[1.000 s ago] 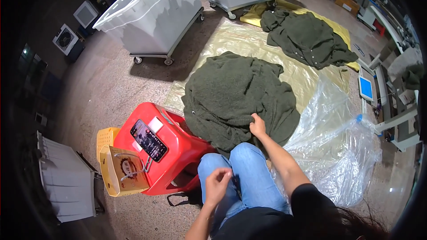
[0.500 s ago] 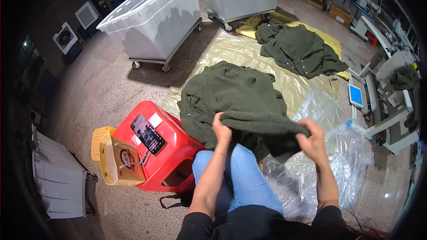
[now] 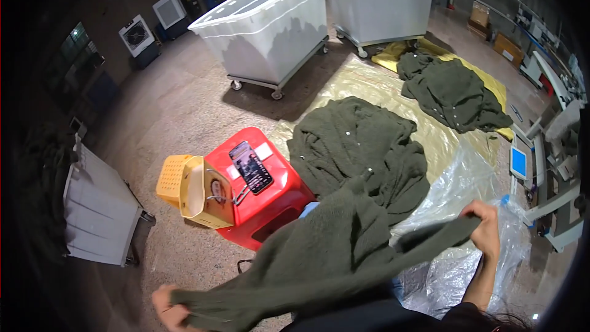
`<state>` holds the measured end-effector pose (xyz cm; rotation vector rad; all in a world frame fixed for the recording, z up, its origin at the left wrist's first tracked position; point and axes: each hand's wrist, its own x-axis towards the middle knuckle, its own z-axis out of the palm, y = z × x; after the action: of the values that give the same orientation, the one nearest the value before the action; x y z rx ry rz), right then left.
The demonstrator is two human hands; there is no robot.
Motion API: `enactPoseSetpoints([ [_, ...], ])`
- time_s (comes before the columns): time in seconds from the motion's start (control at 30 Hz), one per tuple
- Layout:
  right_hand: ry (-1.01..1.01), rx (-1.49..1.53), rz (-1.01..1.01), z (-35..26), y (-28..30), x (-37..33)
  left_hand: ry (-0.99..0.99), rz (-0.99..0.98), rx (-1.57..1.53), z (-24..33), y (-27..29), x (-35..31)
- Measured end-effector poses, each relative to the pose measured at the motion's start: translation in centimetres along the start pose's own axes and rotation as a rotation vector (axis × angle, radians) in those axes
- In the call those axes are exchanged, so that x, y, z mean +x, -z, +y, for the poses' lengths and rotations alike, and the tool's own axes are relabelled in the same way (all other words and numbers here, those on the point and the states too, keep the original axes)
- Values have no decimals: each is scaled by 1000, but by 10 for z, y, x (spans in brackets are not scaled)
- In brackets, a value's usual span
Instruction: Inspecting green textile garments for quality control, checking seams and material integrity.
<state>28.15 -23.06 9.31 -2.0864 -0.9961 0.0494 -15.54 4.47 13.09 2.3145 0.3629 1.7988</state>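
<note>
A dark green fleece garment (image 3: pixel 319 252) is stretched across my lap, pulled out sideways between both hands. At its left end, my left hand (image 3: pixel 170 308) is closed on the edge, slightly blurred. Over on the right, my right hand (image 3: pixel 484 227) grips the other end, raised above clear plastic sheeting. Just beyond lies a heap of similar green garments (image 3: pixel 350 141) with small pale buttons, and the held piece overlaps its near side. Most of my legs are hidden under the cloth.
To the left stands a red stool (image 3: pixel 279 178) carrying a phone (image 3: pixel 251 167), beside a yellow paper bag (image 3: pixel 215 200) and basket (image 3: pixel 174 175). A second green pile (image 3: pixel 455 92) lies on yellow sheeting. Wheeled grey bins (image 3: pixel 270 37) stand behind; machine frames (image 3: pixel 544 184) line the right.
My hands have moved far apart, the left one down and outward, the right one outward. The garment has come off the heap and spread wide. The view has shifted, moving the surroundings rightward.
</note>
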Motion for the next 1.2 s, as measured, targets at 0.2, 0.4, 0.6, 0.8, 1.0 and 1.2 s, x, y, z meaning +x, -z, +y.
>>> enactPoseSetpoints([
  [0.2,418,174,-897,-66,-28,18,362,797,493,-9,34,-9],
  [0.4,25,87,-886,-10,-84,42,1174,609,-309,-91,97,-113],
  [0.6,-216,135,-401,70,-78,7,936,-122,306,-125,6,-138],
  [0.8,-445,175,-136,124,-45,-22,1385,-167,-378,-121,-65,-138],
  [1.0,-467,478,215,113,-6,-18,1591,-663,-530,-84,-100,-107],
  [1.2,-126,611,207,-8,-27,19,1045,-564,-632,-54,-153,-37],
])
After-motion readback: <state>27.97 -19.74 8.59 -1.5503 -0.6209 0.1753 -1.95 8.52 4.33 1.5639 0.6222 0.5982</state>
